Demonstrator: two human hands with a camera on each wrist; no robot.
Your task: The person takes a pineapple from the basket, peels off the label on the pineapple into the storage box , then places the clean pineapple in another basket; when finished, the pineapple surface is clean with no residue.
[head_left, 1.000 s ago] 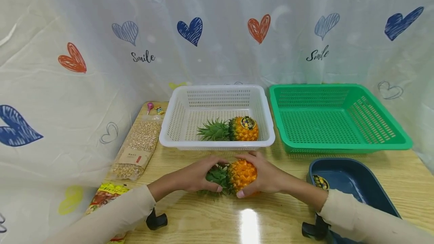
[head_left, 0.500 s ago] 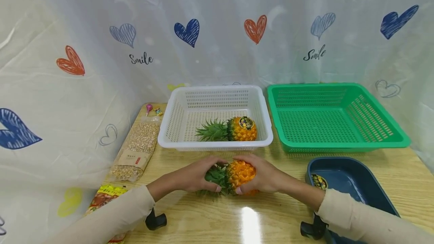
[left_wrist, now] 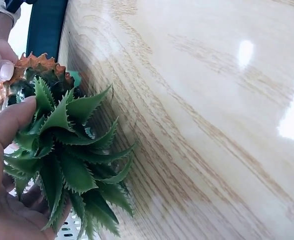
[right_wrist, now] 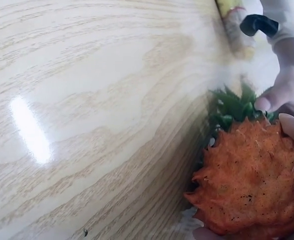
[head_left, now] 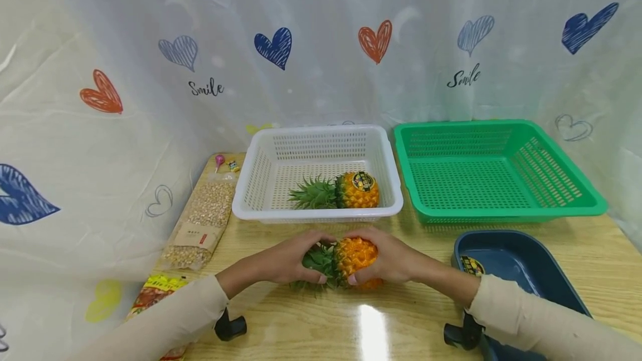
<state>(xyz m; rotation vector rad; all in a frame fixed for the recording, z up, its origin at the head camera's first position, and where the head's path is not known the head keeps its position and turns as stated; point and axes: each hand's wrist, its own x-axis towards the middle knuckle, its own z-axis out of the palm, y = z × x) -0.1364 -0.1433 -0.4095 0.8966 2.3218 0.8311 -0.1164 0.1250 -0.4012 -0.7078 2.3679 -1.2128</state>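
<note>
A small pineapple point(head_left: 357, 258) lies on its side at the middle of the table, its green crown to the left and orange body to the right. My left hand point(head_left: 296, 258) grips it around the leafy crown point(left_wrist: 69, 150), thumb on the near side. Around the orange body point(right_wrist: 251, 180) curls my right hand point(head_left: 388, 255), thumb in front and fingers over the far side. A second pineapple point(head_left: 360, 191) with a black and yellow label lies in the white basket point(head_left: 321, 214) just behind.
At the right stand a green basket point(head_left: 511, 213) and a dark blue basin point(head_left: 506, 249), the latter partly under my right forearm. On the left lie a bag of grains point(head_left: 203, 210), a red and yellow packet point(head_left: 155, 294), a lollipop point(head_left: 219, 160) and a small wrapped candy point(head_left: 233, 166).
The head view has shifted slightly. Both hands keep their grip on the pineapple, which stays in place on the table.
</note>
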